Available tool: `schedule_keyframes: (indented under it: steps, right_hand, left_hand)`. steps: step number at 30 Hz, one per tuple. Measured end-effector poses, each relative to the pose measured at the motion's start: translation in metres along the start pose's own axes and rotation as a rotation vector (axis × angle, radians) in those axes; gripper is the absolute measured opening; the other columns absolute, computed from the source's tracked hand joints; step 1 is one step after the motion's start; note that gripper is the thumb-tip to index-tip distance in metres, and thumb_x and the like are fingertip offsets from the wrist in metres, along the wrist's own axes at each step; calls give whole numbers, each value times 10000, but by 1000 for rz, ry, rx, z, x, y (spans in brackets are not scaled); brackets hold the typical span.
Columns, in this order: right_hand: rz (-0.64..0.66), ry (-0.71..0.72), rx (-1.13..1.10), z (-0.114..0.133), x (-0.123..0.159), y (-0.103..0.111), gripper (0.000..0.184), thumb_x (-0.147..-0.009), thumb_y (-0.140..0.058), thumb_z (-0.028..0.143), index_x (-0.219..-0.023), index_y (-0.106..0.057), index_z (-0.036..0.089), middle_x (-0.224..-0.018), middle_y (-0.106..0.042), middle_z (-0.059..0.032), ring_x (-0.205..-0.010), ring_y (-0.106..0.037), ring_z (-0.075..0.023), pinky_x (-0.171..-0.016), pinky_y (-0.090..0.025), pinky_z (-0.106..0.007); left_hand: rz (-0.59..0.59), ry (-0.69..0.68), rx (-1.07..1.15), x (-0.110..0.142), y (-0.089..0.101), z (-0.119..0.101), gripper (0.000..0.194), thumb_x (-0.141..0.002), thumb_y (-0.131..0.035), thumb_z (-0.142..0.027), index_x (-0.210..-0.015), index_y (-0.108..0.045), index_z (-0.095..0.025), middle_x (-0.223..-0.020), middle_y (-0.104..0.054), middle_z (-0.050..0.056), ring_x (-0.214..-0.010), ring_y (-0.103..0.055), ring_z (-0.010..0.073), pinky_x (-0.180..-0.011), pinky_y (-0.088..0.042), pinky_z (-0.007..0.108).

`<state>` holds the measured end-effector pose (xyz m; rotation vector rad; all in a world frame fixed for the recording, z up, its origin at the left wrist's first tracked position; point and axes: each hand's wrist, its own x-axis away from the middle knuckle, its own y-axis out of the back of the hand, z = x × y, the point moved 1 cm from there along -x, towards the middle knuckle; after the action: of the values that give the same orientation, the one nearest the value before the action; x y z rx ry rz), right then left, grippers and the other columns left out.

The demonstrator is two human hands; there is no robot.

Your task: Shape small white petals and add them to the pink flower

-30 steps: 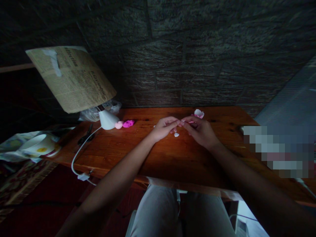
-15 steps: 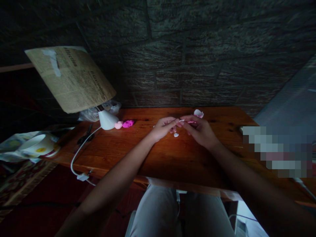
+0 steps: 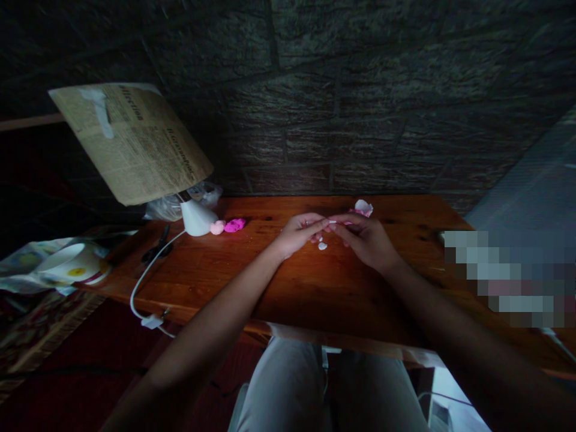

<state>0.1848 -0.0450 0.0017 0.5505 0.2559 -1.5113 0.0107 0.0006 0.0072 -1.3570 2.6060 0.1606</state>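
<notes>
My left hand [image 3: 300,236] and my right hand [image 3: 368,239] meet above the wooden table. Between their fingertips is a small white piece [image 3: 332,222], pinched from both sides; its kind is too small to make out, though it looks like modelling clay. Below the fingers another little white piece [image 3: 323,246] lies on the wood. Just behind my right hand sits a white and pink thing [image 3: 363,208] with a ragged edge, partly hidden by the fingers. A pale pink lump [image 3: 218,227] and a bright magenta lump [image 3: 234,225], both clay-like, rest together left of my hands.
A lamp [image 3: 198,219] with a newsprint shade stands at the table's back left, its white cord [image 3: 135,291] hanging over the front edge. Dark scissors [image 3: 156,249] lie beside it. Further left is a white paper cup [image 3: 67,264]. A stone-patterned wall [image 3: 306,144] rises behind.
The white piece between my fingertips has turned slightly and shows as a thinner strip. My fingers have shifted a little around it, while the lumps, lamp and scissors stay put.
</notes>
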Motion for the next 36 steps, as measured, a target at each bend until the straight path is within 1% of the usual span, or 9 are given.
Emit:
schedule_keyframes:
  steps: [4,7,12,15,20,23,30,36]
  right_hand:
    - [7,0,17,1,0,0,284,-834,-733,432,-990,-786,201,-849,-784,-46,-512,-555,-115,-475,-446,-266]
    - [-4,-6,22,2,1,0,297,-829,-746,430,-1007,-780,195,-904,-789,-64,-555,-588,-127,-481,-453,-265]
    - [7,-16,16,4,1,0,317,-836,-732,495,-953,-780,204,-871,-783,-65,-570,-597,-139,-488,-474,-274]
    - [-13,-51,-6,3,-1,1,343,-800,-759,517,-930,-776,201,-872,-782,-73,-615,-627,-160,-482,-475,-273]
    - [-53,-95,-14,1,-2,1,361,-760,-788,522,-902,-776,191,-867,-777,-69,-546,-571,-131,-468,-465,-273]
    - [-43,-106,-16,3,-2,2,380,-745,-797,544,-897,-781,196,-864,-775,-65,-538,-561,-130,-473,-466,-282]
    - [3,-118,7,8,-2,3,419,-761,-776,578,-914,-775,187,-864,-770,-68,-553,-558,-133,-509,-484,-298]
    - [19,-120,22,7,-2,2,435,-775,-750,602,-907,-755,187,-830,-751,-61,-545,-562,-135,-495,-476,-292]
  left_hand:
    - [-11,-24,1,1,0,-1,415,-759,-796,-529,-817,-717,-126,-702,-641,0,-558,-456,52,-536,-318,219]
    - [-33,-8,1,1,1,-1,399,-758,-797,-519,-814,-716,-132,-736,-664,9,-565,-463,50,-534,-321,215]
    - [-19,57,-2,0,0,2,414,-773,-777,-528,-798,-714,-120,-673,-639,4,-539,-461,49,-525,-325,219]
    - [-32,49,-10,-1,0,3,419,-792,-757,-537,-806,-717,-120,-682,-646,10,-545,-473,52,-530,-337,220]
    - [-84,-7,3,-1,1,3,373,-759,-801,-490,-870,-726,-141,-799,-706,23,-561,-484,49,-527,-341,209]
    - [-71,-18,6,-1,2,3,378,-756,-801,-498,-850,-728,-139,-805,-711,29,-566,-491,51,-528,-342,208]
    - [-62,-1,-18,0,1,2,399,-766,-777,-526,-825,-731,-134,-786,-701,29,-570,-486,53,-542,-353,212]
    - [-63,2,-28,1,-1,-1,411,-745,-790,-541,-812,-739,-139,-789,-708,33,-570,-485,56,-551,-363,215]
